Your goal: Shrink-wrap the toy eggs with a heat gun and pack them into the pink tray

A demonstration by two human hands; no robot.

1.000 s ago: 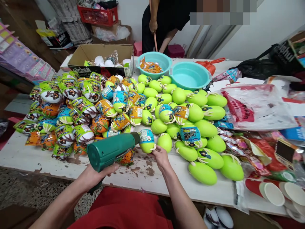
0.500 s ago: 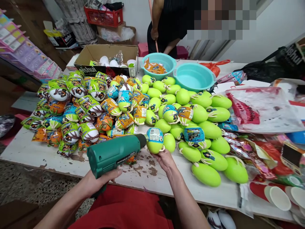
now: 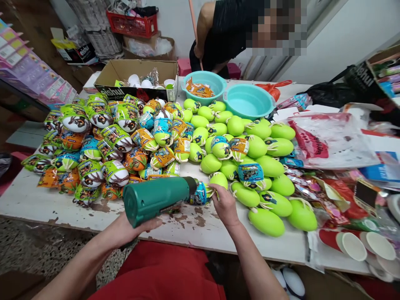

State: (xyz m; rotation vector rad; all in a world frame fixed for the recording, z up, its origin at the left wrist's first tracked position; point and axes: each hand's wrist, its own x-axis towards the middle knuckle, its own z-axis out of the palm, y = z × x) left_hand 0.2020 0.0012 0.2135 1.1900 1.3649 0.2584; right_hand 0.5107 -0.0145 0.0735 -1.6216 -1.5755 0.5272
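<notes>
My left hand (image 3: 133,229) is wrapped round the handle of a green heat gun (image 3: 159,198), whose dark nozzle points right. Just past the nozzle is a green toy egg in a blue printed wrapper (image 3: 198,195), partly hidden behind it. My right hand (image 3: 224,205) pinches this egg by its pale cords, at its right end. Bare and wrapped lime-green eggs (image 3: 271,227) lie spread over the table to the right of my right hand. Finished-looking wrapped eggs (image 3: 115,173), in green, orange and blue film, are heaped on the left.
At the back stand a cardboard box (image 3: 103,77) with white cups and two turquoise basins (image 3: 246,106), one holding orange wrappers. A person in black (image 3: 231,31) leans beyond the table, holding a pole. Plastic bags (image 3: 337,141) and paper cups (image 3: 354,246) crowd the right side.
My right hand has turned the wrapped egg from upright onto its side and shifted its grip to the cords. The heat gun has moved slightly right. The person behind leans further over.
</notes>
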